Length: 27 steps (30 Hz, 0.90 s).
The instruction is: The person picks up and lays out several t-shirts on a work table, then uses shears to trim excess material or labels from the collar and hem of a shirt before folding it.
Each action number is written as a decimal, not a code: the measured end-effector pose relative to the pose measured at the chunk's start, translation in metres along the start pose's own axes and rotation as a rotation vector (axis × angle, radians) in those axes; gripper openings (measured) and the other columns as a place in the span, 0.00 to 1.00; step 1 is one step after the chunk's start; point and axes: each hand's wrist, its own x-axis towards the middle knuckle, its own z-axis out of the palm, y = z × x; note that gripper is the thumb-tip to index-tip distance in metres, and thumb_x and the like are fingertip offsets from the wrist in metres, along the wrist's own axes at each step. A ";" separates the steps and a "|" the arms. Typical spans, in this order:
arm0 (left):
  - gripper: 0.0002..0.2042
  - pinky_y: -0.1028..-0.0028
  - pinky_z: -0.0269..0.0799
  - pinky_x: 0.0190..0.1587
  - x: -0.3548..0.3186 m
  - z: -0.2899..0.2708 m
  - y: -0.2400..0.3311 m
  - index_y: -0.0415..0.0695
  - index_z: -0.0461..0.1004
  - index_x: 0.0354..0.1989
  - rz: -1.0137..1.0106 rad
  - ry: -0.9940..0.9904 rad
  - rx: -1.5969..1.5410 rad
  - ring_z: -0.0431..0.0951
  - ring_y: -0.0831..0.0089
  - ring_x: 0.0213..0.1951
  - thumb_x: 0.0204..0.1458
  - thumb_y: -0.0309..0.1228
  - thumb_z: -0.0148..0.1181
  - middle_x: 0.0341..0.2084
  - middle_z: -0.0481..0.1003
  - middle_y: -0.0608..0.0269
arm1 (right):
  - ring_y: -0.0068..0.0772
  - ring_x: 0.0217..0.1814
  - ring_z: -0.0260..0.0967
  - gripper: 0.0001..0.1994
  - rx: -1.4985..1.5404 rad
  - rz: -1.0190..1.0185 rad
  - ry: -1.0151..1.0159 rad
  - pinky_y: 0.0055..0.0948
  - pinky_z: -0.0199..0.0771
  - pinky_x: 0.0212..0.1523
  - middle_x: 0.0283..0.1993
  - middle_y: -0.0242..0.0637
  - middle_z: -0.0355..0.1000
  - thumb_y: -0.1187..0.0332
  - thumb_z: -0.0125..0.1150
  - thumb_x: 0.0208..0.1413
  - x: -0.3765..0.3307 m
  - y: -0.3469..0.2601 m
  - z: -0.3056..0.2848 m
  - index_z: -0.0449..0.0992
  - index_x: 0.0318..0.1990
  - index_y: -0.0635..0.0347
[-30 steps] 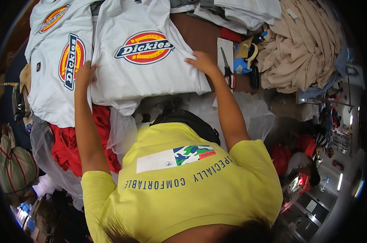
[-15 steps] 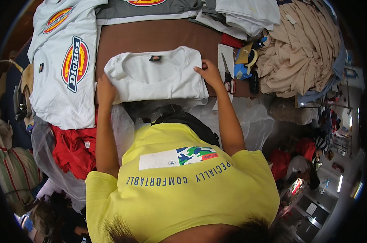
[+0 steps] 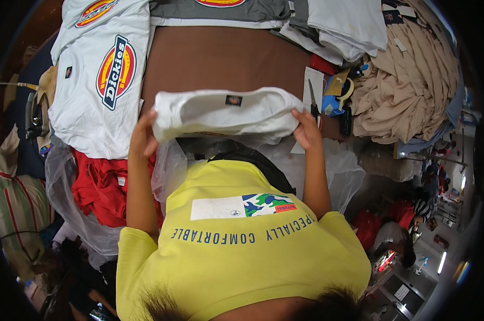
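Observation:
A folded white T-shirt (image 3: 226,115) is lifted at the near edge of the brown table (image 3: 215,59), its neck opening and dark neck label facing up. My left hand (image 3: 144,134) grips its left end, and my right hand (image 3: 307,130) pinches the right end. The shirt sags slightly between them, and a bit of dark print shows on its near side. Just beyond my right hand lie black scissors (image 3: 313,104) on a white paper slip.
White shirts with a red-and-yellow print (image 3: 116,72) cover the table's left. Grey and white garments (image 3: 349,27) lie at the far side. Tape (image 3: 346,94) and a beige cloth heap (image 3: 413,80) sit right. Red cloth (image 3: 100,184) in clear plastic is at the lower left.
Both hands have raised the white T-shirt off the tabletop and drawn it toward me, tilting it. The whole view has shifted slightly, moving the surroundings to the right.

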 end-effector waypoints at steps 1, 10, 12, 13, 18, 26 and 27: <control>0.24 0.63 0.65 0.52 -0.008 -0.008 -0.010 0.33 0.60 0.53 -0.109 -0.051 -0.055 0.71 0.59 0.48 0.51 0.35 0.52 0.47 0.69 0.49 | 0.28 0.45 0.70 0.20 0.181 0.140 -0.046 0.28 0.68 0.49 0.45 0.38 0.71 0.62 0.58 0.52 -0.012 0.003 0.000 0.67 0.49 0.65; 0.23 0.66 0.65 0.52 -0.049 -0.005 0.018 0.34 0.67 0.48 0.039 -0.213 0.162 0.72 0.64 0.47 0.45 0.33 0.63 0.44 0.72 0.54 | 0.31 0.49 0.68 0.16 0.418 -0.040 -0.017 0.35 0.65 0.53 0.46 0.37 0.70 0.65 0.56 0.53 -0.042 -0.006 -0.030 0.68 0.47 0.63; 0.23 0.66 0.64 0.52 -0.051 0.002 0.023 0.34 0.67 0.48 0.139 -0.246 0.195 0.71 0.64 0.48 0.45 0.34 0.63 0.44 0.72 0.55 | 0.34 0.52 0.66 0.19 0.481 -0.030 -0.091 0.36 0.65 0.54 0.49 0.39 0.68 0.62 0.55 0.54 -0.052 -0.012 -0.014 0.66 0.49 0.64; 0.23 0.66 0.63 0.53 -0.050 -0.002 0.023 0.33 0.67 0.48 0.104 -0.242 0.230 0.71 0.64 0.48 0.45 0.34 0.63 0.44 0.72 0.55 | 0.36 0.53 0.65 0.21 0.456 0.082 -0.147 0.37 0.66 0.53 0.50 0.41 0.68 0.60 0.55 0.54 -0.052 0.001 -0.022 0.64 0.51 0.65; 0.25 0.66 0.65 0.50 -0.070 -0.037 0.034 0.30 0.68 0.44 0.023 -0.259 0.409 0.73 0.64 0.45 0.40 0.32 0.66 0.41 0.73 0.53 | 0.36 0.45 0.70 0.27 -0.169 0.194 -0.213 0.39 0.70 0.48 0.45 0.46 0.70 0.59 0.64 0.46 -0.077 0.026 -0.057 0.65 0.49 0.69; 0.22 0.65 0.68 0.45 -0.041 -0.022 0.064 0.33 0.69 0.42 0.323 -0.533 0.196 0.75 0.62 0.39 0.43 0.38 0.60 0.38 0.74 0.51 | 0.47 0.47 0.68 0.33 0.269 -0.313 -0.455 0.47 0.67 0.49 0.46 0.51 0.69 0.45 0.59 0.45 -0.065 -0.057 -0.088 0.67 0.47 0.70; 0.22 0.65 0.68 0.47 -0.018 -0.019 0.069 0.35 0.67 0.46 0.325 -0.481 0.137 0.74 0.62 0.41 0.47 0.40 0.57 0.40 0.73 0.52 | 0.49 0.50 0.66 0.31 0.385 -0.224 -0.436 0.52 0.62 0.54 0.48 0.51 0.68 0.45 0.55 0.49 -0.039 -0.070 -0.071 0.66 0.49 0.67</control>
